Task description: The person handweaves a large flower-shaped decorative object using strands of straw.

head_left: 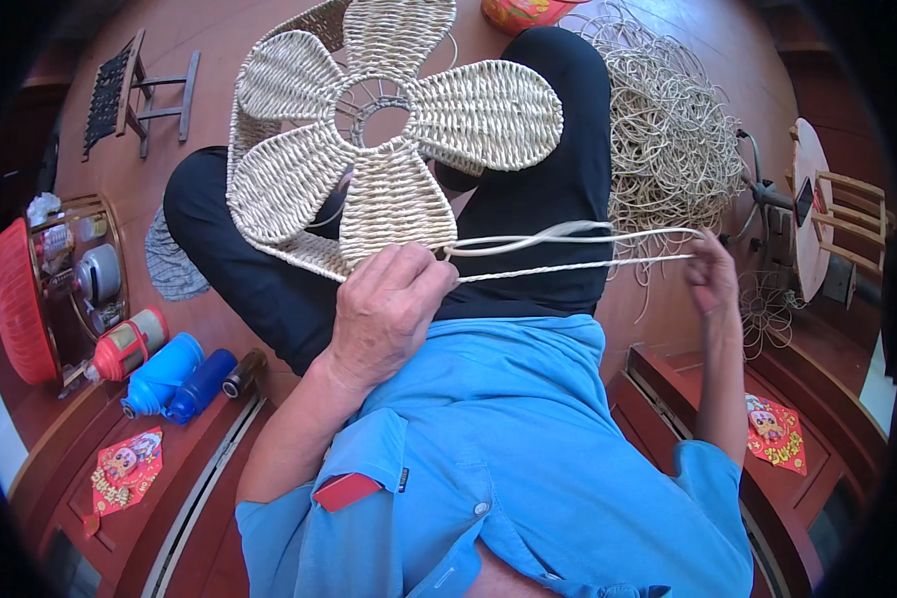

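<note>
A flower-shaped woven basket [299,189] of pale straw cord rests on my lap, its petals spread around a round centre where bare wire shows. My left hand [394,304] grips the rim at the near petal [394,199], fingers bent over the edge and partly hidden. From beside those fingers, lengths of pale twisted cord [578,269] stretch out to the right. At their far end my right hand [713,274] is closed around the cord, well away from the basket. One loop of cord between the hands is blurred.
A large heap of loose cord [668,130] lies on the floor by my right knee. Further right are a wooden chair [852,219] and a wire flower frame [767,314]. At left stand flasks [164,374], a red plastic basin [22,299] and a low stool [135,95].
</note>
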The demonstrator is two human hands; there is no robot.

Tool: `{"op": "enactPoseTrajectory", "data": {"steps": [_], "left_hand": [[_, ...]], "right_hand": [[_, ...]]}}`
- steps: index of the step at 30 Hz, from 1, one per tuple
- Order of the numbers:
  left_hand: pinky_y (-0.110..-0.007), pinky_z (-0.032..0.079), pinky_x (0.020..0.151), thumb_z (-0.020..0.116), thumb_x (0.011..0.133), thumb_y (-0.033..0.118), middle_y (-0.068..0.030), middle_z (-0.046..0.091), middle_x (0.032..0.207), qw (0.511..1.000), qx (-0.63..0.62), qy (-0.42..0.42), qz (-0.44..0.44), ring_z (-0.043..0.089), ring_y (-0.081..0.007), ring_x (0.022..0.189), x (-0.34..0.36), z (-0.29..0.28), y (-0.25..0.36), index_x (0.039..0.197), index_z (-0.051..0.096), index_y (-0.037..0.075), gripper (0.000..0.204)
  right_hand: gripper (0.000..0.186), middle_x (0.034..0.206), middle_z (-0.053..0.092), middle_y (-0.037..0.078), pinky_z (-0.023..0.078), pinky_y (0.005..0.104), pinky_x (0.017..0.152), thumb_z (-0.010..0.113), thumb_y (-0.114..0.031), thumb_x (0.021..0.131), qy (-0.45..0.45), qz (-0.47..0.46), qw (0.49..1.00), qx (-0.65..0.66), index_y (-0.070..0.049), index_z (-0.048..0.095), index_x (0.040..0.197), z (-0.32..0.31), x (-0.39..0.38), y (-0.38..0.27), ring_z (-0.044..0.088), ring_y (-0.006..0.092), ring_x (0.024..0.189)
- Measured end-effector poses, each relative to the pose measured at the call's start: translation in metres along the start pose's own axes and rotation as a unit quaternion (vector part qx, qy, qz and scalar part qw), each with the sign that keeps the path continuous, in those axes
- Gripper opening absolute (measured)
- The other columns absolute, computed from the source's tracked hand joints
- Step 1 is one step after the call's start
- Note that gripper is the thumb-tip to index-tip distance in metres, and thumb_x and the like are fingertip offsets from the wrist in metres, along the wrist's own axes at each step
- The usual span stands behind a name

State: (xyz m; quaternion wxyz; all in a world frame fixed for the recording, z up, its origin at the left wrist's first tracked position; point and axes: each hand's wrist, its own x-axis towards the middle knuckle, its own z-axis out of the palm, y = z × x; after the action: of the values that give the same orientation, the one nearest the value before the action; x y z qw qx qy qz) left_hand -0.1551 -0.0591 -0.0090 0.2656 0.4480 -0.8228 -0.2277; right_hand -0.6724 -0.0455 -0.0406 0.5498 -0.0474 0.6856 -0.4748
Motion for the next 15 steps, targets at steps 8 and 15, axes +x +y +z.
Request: {"op": "enactPoseTrajectory", "data": {"steps": [8, 15], "left_hand": [[-0.041, 0.056, 0.071, 0.084, 0.085, 0.003, -0.0067, 0.067, 0.091, 0.999, -0.026, -0.011, -0.039, 0.07, -0.0285, 0.082, 0.006, 0.001, 0.013, 0.097, 0.072, 0.007, 0.018], [-0.038, 0.055, 0.069, 0.082, 0.087, -0.001, -0.0089, 0.067, 0.091, 0.993, -0.095, 0.013, -0.07, 0.069, -0.0271, 0.078, 0.005, -0.002, 0.006, 0.102, 0.072, 0.005, 0.018]], "right_hand": [[0.029, 0.058, 0.037, -0.013, 0.015, 0.0247, 0.036, 0.076, -0.008, 0.097, 0.173, -0.011, 0.981, 0.092, -0.019, 0.056, 0.079, -0.214, 0.115, -0.071, 0.025, 0.0035, 0.04], [0.017, 0.103, 0.073, 0.008, 0.058, 0.0235, 0.059, 0.072, -0.013, 0.104, 0.29, -0.157, 0.933, 0.142, -0.007, 0.07, 0.12, -0.34, 0.129, -0.168, 0.076, 0.018, 0.084]]}}
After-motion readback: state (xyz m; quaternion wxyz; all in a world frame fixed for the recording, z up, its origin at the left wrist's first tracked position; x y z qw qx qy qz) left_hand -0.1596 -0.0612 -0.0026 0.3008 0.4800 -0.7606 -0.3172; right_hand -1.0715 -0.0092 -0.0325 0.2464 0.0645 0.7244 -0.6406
